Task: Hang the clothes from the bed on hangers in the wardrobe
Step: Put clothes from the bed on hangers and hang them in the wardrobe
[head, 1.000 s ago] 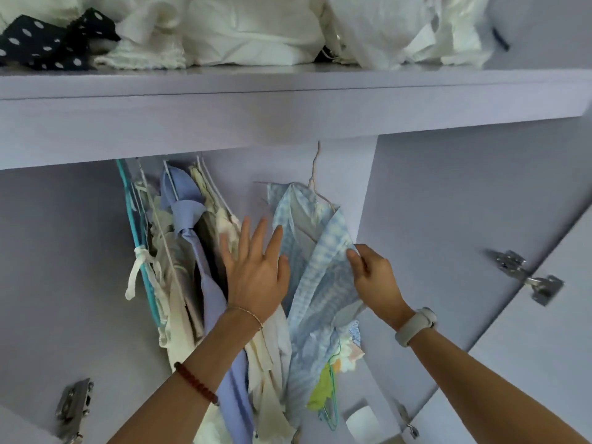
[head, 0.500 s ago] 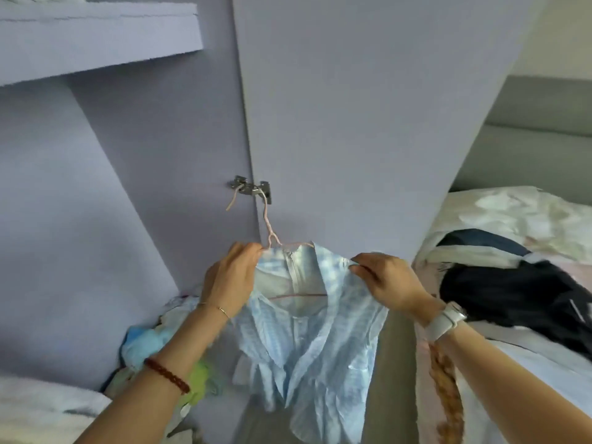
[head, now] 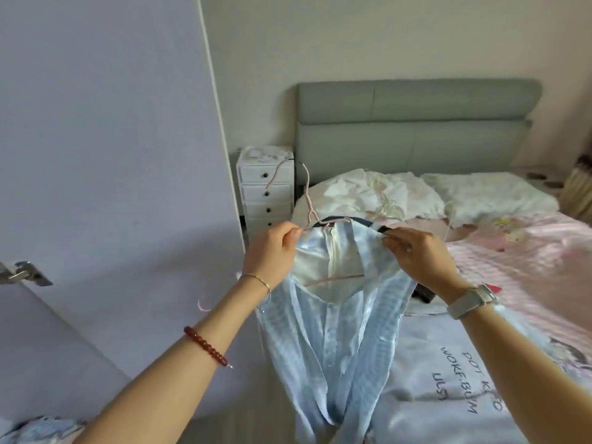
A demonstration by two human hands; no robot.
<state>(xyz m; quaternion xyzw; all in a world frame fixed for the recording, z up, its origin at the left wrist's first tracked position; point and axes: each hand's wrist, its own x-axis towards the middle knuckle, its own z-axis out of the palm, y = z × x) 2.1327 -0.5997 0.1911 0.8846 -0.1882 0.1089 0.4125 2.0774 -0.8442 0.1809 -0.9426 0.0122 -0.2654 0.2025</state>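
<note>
blouse (head: 333, 331) on a hanger (head: 309, 200), held up in both hands in front of the bed (head: 528, 261).
the left hand (head: 272, 254) pinches the thin pink wire hanger at its left shoulder, fingers curled round wire and cloth; the right hand (head: 419, 254) pinches the right shoulder of the pale blue checked blouse, fingers bent tight on the fabric. the blouse hangs limp and slightly glossy, its collar spread over the hanger's bar, the hook curving up above it. behind lie crumpled white clothes (head: 368, 193) on a pink striped sheet, a padded grey headboard (head: 416, 123), a small white drawer chest (head: 266, 190), and a smooth lilac wardrobe door (head: 105, 139) at left.
</note>
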